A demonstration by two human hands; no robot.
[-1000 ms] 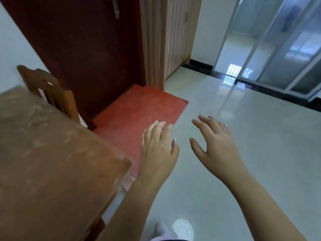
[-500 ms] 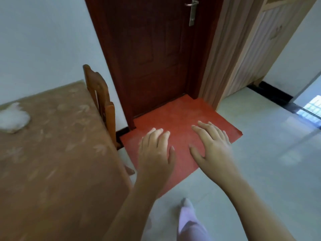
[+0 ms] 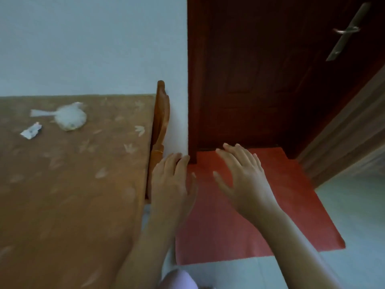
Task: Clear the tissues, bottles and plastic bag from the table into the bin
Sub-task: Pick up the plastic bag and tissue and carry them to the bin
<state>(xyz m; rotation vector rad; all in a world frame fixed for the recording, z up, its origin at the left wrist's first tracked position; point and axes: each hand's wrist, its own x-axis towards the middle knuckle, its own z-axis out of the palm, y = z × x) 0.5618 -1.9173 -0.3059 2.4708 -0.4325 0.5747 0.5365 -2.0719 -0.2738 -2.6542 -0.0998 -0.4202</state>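
Brown patterned table (image 3: 68, 184) fills the near side, up against the pale wall, and 2 bits of rubbish sit on it: a bulging plastic bag (image 3: 69, 118) and, just beside it, a crumpled tissue (image 3: 31, 131). Left hand (image 3: 170, 184) and right hand (image 3: 243, 176) hang off the table's edge, each grip spread and empty. No bin or bottles in view. Risk: a hasty grab could drag the light tissue off the table.

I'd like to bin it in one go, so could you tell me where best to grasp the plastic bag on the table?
Probably by the twisted tail, pinched from above: the plastic bag lies on the table with that thin end pointing left, away from the bulging body.
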